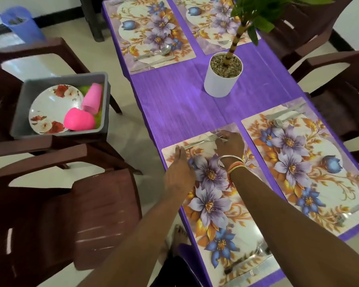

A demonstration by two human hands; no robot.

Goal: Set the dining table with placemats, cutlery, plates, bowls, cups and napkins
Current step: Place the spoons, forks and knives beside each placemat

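Left of frame: grey plastic bin [104,100] on brown chair [35,47], holding round rose-printed plate [50,108] and two matte pink cups [91,98]. Lower centre: glossy rectangular floral placemat [216,206] on ribbed purple tabletop [184,100]. Left hand [179,172] flat, fingers straight, pressed together, on placemat's left edge. Slim steel fork [203,139] lies along placemat's far end. Right hand [229,145]: fingers bent onto tines; pinching or only touching, cannot tell.

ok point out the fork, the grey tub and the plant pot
fork [203,140], head view, on the handle just behind the tines
tub [50,135], head view, on its near wall
pot [219,84], head view, on its white side
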